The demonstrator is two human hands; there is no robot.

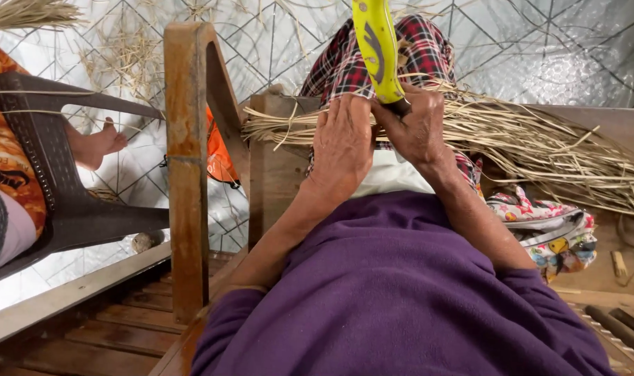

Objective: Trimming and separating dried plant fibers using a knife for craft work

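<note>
A bundle of dry straw-coloured stalks (526, 139) lies across my lap, over plaid trousers, and fans out to the right. My left hand (341, 143) presses down on the bundle near its left end. Close beside it, my right hand (418, 125) grips the dark end of a long yellow tool (376, 45) that stands up and away from me. The two hands touch at the thumbs. I wear a purple top.
A wooden post (187, 167) rises at my left beside a wooden bench. Another person's bare foot (97, 145) rests by a dark plastic chair (59, 181) on the tiled floor. A patterned cloth bag (550, 226) lies at my right. Loose straw (125, 52) litters the floor.
</note>
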